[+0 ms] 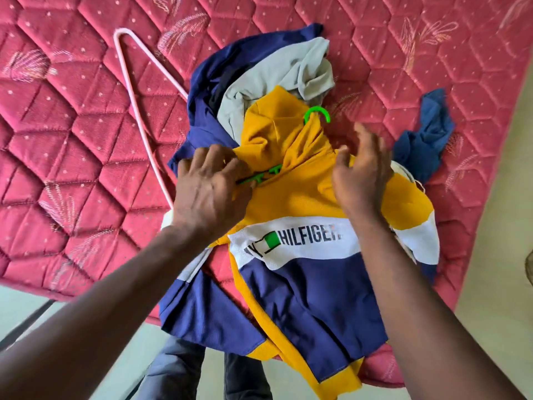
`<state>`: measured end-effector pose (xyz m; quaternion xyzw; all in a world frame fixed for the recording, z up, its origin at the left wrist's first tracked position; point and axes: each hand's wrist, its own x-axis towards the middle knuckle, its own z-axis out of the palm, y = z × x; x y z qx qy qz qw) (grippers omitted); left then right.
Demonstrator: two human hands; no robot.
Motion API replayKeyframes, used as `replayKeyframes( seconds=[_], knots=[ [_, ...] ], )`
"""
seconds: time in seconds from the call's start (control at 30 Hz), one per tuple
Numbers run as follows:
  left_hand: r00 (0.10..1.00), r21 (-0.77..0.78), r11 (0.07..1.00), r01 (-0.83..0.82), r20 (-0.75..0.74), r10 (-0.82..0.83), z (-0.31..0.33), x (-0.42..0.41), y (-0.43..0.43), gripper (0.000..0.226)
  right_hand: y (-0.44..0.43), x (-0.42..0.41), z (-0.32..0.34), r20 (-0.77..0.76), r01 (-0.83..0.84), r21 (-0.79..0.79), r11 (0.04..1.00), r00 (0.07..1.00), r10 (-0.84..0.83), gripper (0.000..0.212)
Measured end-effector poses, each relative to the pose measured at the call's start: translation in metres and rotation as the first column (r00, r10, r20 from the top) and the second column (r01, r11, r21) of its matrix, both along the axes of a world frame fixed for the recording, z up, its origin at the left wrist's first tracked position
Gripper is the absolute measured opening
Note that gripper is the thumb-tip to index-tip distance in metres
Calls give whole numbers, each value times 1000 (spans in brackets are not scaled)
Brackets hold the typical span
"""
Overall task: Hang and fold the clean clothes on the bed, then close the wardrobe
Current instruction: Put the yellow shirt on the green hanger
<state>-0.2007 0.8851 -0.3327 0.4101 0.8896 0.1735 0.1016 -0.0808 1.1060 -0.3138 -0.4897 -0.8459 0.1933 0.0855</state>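
Head view: one pink hanger (122,30); left hand (207,186) pinching one green hanger (316,109) inside yellow shirt (302,197); right hand (360,174) loose, empty.

Views: I have one camera only, worn on the person's head.
Position: it sits above the near edge of the bed, over the person's own legs.
Direction: it faces forward and steeply down onto the red mattress (72,145). The mattress lies skewed across the frame, with pale floor (496,255) showing at the right and bottom.
Nearness: close. The left hand (207,186) and right hand (360,168) reach in from the bottom corners to mid-frame, over the yellow shirt (294,194).
Lens: wide angle.
Sharpness: the right hand is blurred.
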Motion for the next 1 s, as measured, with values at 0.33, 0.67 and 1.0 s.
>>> replayKeyframes(
  seconds=[0.33, 0.67, 1.0],
  knots=[
    [982, -198, 975, 98, 180, -62, -14, 4, 74, 20, 58, 45, 4, 52, -222, -226, 948, 970, 239, 32],
    [911, -140, 957, 253, 367, -187, 14, -21, 58, 12, 105, 87, 8, -48, 198, -20, 980, 979, -199, 37],
    [987, -265, 964, 7, 155, 35, -10, 28, 105, 31, 55, 36, -18, 132, -154, -61, 986, 978, 161, 53]
  ],
)
